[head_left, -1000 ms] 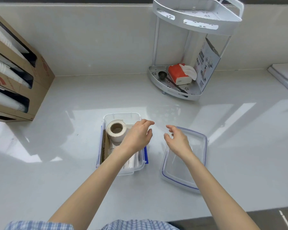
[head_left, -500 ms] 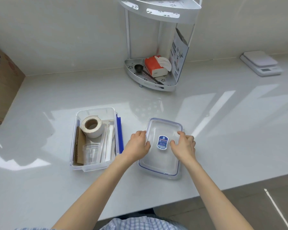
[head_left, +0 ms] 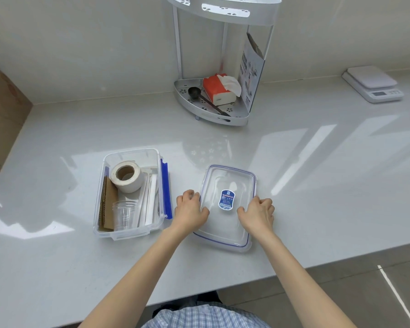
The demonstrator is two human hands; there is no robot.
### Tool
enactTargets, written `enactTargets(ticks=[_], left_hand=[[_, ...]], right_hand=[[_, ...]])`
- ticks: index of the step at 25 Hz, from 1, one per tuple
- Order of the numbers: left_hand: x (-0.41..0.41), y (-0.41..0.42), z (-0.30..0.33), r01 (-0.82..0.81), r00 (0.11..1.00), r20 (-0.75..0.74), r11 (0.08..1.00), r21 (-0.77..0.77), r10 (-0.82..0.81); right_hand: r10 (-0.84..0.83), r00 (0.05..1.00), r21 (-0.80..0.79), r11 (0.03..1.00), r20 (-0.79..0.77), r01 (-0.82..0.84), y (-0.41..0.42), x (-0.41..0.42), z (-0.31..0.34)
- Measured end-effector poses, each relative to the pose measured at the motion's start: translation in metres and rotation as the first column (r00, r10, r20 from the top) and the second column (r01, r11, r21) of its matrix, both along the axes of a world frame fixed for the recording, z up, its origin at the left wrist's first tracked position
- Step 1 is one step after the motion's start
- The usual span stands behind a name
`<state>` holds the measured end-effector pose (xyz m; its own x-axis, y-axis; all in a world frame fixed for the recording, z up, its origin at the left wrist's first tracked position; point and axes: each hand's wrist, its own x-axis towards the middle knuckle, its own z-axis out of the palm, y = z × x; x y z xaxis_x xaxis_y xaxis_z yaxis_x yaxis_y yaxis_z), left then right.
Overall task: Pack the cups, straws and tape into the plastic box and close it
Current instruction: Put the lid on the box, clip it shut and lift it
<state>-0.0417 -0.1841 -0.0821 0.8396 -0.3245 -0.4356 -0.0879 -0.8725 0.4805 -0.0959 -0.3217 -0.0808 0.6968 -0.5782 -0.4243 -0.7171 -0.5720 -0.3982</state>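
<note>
From the head camera, the clear rectangular plastic box (head_left: 130,194) stands open on the glossy white countertop (head_left: 317,176), its long axis running away from the person. Inside it, a white tape roll (head_left: 127,176) sits at the far end, stacked clear plastic cups (head_left: 124,213) lie near the front beside a brown corrugated card (head_left: 107,204), and white wrapped straws (head_left: 149,200) lie lengthwise. Just right of the box lies its transparent blue-edged lid (head_left: 227,207), parallel to it. The left hand (head_left: 190,210) and right hand (head_left: 258,213) curl over the lid's opposite long edges, gripping it. Beyond the box stands a white corner rack (head_left: 211,107); nothing lies between lid and box.
</note>
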Motion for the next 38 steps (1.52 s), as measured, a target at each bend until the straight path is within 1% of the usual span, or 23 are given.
enactTargets(ticks=[4,7,9,11,16,22,25,28,31,34,38], left_hand=[[-0.002,0.002,0.002,-0.13,0.987,-0.112,0.977,-0.17,0.112],[-0.001,0.003,0.007,-0.244,0.962,-0.189,0.935,-0.258,0.198],[0.002,0.005,0.013,-0.298,0.948,-0.207,0.9,-0.317,0.241],[0.003,0.006,0.02,-0.303,0.951,-0.169,0.879,-0.367,0.257],[0.011,0.013,0.036,-0.268,0.955,-0.009,0.854,-0.446,0.295],[0.019,0.041,0.052,-0.286,0.919,0.09,0.806,-0.518,0.384],[0.024,0.065,0.057,-0.319,0.884,0.128,0.781,-0.536,0.449],[0.026,0.088,0.058,-0.37,0.852,0.141,0.771,-0.517,0.504],[0.028,0.115,0.057,-0.432,0.818,0.138,0.754,-0.495,0.559],[0.027,0.139,0.056,-0.486,0.788,0.133,0.74,-0.466,0.601],[0.024,0.162,0.051,-0.553,0.763,0.084,0.714,-0.429,0.641]], right_hand=[[-0.041,0.997,0.026,0.999,0.066,0.04,0.005,0.0,0.0],[-0.098,0.982,0.072,0.994,0.159,0.087,0.005,0.003,0.006],[-0.108,0.971,0.083,0.992,0.214,0.093,0.005,0.007,0.014],[-0.118,0.957,0.089,0.991,0.266,0.097,0.004,0.011,0.02],[-0.138,0.914,0.107,0.989,0.381,0.105,0.008,0.024,0.035],[-0.106,0.883,0.135,0.99,0.458,0.049,0.03,0.044,0.05],[-0.046,0.884,0.15,0.988,0.466,-0.027,0.051,0.056,0.052],[0.013,0.889,0.187,0.976,0.458,-0.11,0.073,0.065,0.051],[0.09,0.897,0.197,0.961,0.434,-0.192,0.097,0.073,0.051],[0.134,0.897,0.222,0.944,0.422,-0.245,0.117,0.079,0.05],[0.2,0.887,0.22,0.924,0.417,-0.312,0.138,0.083,0.047]])
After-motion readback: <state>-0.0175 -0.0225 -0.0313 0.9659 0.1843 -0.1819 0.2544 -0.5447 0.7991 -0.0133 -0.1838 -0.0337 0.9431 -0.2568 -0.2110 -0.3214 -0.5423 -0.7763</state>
